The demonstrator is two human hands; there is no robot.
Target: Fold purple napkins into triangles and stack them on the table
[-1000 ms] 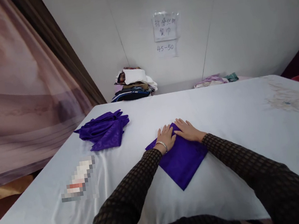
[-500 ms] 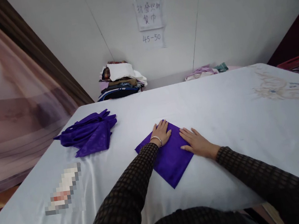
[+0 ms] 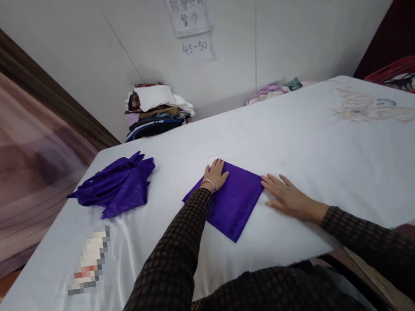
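A folded purple napkin [image 3: 236,202] lies flat on the white-covered table [image 3: 299,153], turned so that one corner points toward me. On its upper left part rests my left hand [image 3: 216,176], open, palm down, with a bracelet at the wrist. My right hand [image 3: 287,196] is open too, its fingers stretched out flat at the napkin's right corner; the fingertips are at or just touching that corner, and the palm lies over the tablecloth. What is under my left palm is hidden.
A loose heap of purple cloths [image 3: 119,185] lies on the left of the table, with a blurred-out object [image 3: 91,257] nearer me. Folded clothes [image 3: 157,108] are stacked at the wall beyond the far edge. A red basket [image 3: 407,75] stands at the far right.
My right hand has slid right, off the napkin's surface to its right corner. My left hand stays on the upper left part. The whole view has shifted slightly.
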